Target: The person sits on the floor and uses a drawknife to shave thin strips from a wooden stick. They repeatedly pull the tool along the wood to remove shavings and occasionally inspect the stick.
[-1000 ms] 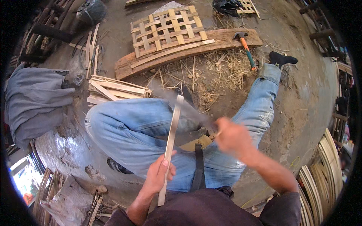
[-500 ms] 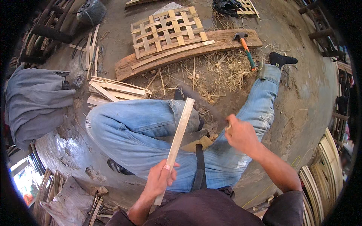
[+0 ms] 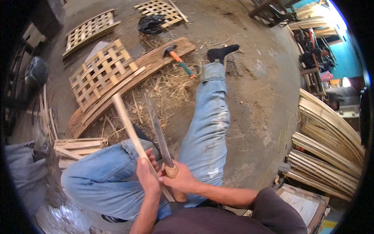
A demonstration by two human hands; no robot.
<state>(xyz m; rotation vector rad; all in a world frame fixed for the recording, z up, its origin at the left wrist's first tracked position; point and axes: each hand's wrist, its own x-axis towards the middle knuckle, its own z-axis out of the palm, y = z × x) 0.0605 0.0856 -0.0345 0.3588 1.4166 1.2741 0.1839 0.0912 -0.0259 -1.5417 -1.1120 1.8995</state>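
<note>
My left hand [image 3: 148,176] is closed around a flat pale wooden strip [image 3: 128,124], which slants up and away to the left between my legs. Just to its right, my right hand [image 3: 182,181] grips a knife [image 3: 159,134] by its light wooden handle. The long, narrow, dark blade points away from me, apart from the strip. Both hands are close together over my lap, the right thumb near the strip's lower part. Parts of the handle and strip are hidden by my fingers.
Ahead, a woven lattice panel [image 3: 102,74] leans on a thick wooden plank [image 3: 183,46], where a hammer [image 3: 180,62] rests. Shavings [image 3: 171,95] litter the floor. Cut strips [image 3: 80,147] are stacked at left; bundles of long slats [image 3: 327,128] stand at right.
My view has swung to the right. The knife hand has come in from the right to beside my left hand, and the strip now tilts left instead of right.
</note>
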